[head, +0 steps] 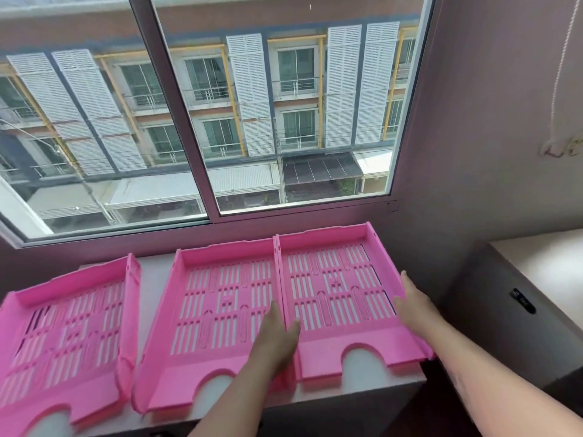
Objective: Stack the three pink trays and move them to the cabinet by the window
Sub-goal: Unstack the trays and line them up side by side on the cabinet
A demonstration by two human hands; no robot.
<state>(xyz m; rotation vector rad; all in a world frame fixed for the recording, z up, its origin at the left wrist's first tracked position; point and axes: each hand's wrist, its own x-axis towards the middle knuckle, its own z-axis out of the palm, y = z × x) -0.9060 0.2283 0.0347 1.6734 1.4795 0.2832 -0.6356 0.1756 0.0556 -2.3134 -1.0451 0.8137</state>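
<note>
Three pink slotted trays lie side by side on a white cabinet top (pixel 151 279) under the window. The left tray (pixel 63 335) sits apart from the others; the middle tray (pixel 214 307) and the right tray (pixel 334 294) touch each other. My left hand (pixel 277 339) grips the right tray's left wall, thumb inside that tray and fingers in the middle tray. On the right tray's right wall rests my right hand (pixel 416 307), thumb inside and fingers over the outer side. The right tray lies flat on the top, its right wall at the cabinet's right edge.
A large sliding window (pixel 202 121) rises straight behind the trays. To the right stands a darker cabinet (pixel 504 310) with a black latch and a pale top. A white cord (pixel 564 74) hangs on the right wall.
</note>
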